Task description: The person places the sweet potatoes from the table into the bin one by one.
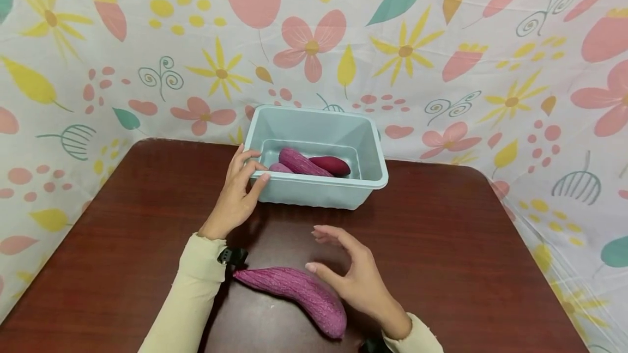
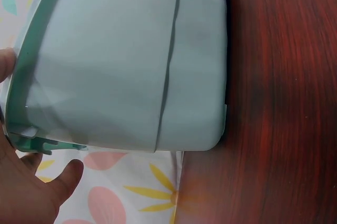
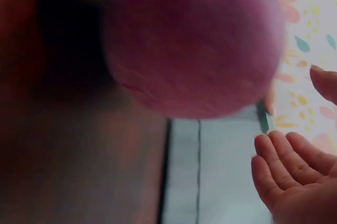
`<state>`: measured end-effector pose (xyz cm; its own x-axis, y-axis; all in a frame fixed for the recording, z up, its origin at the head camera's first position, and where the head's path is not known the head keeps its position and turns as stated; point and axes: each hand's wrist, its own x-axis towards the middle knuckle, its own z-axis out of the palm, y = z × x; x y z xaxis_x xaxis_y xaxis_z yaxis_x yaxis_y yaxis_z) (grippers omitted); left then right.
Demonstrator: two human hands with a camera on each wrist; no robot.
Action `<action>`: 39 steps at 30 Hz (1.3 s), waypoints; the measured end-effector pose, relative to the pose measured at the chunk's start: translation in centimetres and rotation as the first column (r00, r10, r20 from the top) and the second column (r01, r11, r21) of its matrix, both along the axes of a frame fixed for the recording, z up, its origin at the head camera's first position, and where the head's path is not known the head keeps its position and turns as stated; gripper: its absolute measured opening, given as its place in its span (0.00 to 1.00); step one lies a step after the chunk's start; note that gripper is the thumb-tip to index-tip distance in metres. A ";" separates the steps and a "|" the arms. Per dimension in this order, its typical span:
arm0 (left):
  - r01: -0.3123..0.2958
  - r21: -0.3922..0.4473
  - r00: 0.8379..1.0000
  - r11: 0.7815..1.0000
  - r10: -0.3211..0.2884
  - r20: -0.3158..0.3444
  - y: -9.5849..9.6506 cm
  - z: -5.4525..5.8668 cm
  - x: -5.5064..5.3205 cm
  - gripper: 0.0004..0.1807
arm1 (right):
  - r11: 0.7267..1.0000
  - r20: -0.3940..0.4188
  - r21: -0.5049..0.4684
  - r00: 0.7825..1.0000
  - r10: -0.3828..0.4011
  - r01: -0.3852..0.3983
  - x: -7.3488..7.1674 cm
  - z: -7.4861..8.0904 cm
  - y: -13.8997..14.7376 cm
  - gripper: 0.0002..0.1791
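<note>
A long, curved purple sweet potato (image 1: 299,290) lies on the table, its thin end toward my left sleeve. Above its thick end is my right hand (image 1: 360,274), thumb and fingers spread apart, holding nothing. The right wrist view shows the sweet potato's rounded end (image 3: 195,50) large and blurred, apart from the right fingers (image 3: 295,163). At the near left corner of a pale blue plastic bin (image 1: 314,192), my left hand (image 1: 237,195) holds the rim between thumb and finger. In the left wrist view, the bin's wall (image 2: 116,66) hides part of that hand.
Inside the bin lie a striped purple sweet potato (image 1: 301,162), a darker red one (image 1: 333,165) and a paler purple one (image 1: 281,168), partly hidden. The dark brown table (image 1: 441,244) ends at a flower-patterned cloth (image 1: 314,48) behind and at the sides.
</note>
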<state>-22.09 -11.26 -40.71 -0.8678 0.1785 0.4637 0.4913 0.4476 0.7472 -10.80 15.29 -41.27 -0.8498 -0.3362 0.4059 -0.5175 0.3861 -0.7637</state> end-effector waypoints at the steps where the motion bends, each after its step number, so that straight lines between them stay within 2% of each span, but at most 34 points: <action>1: 0.000 -0.001 1.000 1.000 0.000 0.001 0.0 -0.1 0.0 0.08 | 1.000 0.010 0.005 1.000 0.009 -0.009 0.2 -0.3 -0.1 0.32; 8: 0.001 0.004 1.000 1.000 -0.001 0.004 -0.1 -0.1 -0.1 0.09 | 0.998 0.041 0.038 0.998 0.044 -0.046 1.1 -1.7 -0.7 0.33; 12: -0.003 0.008 1.000 1.000 0.003 0.002 -0.1 -0.1 0.0 0.08 | 0.997 0.054 0.043 0.997 0.058 -0.060 1.4 -1.9 -0.9 0.34; 19: -0.002 0.006 1.000 1.000 0.002 0.011 0.0 -0.1 0.1 0.08 | 0.992 0.018 0.084 0.996 0.091 -0.092 1.8 -2.3 -1.2 0.34; 23: -0.004 0.007 1.000 1.000 0.004 0.008 0.1 -0.1 0.1 0.08 | 0.988 0.036 0.102 0.993 0.111 -0.114 1.8 -2.3 -1.3 0.34; 34: -0.003 -0.004 1.000 1.000 0.003 0.012 0.1 0.0 0.2 0.08 | 0.962 0.178 0.229 0.978 0.111 -0.151 1.8 -2.4 -1.6 0.31; 39: -0.003 0.001 1.000 1.000 0.003 0.009 0.1 0.1 0.2 0.08 | 0.956 0.189 0.244 0.975 0.121 -0.166 1.7 -2.4 -1.7 0.28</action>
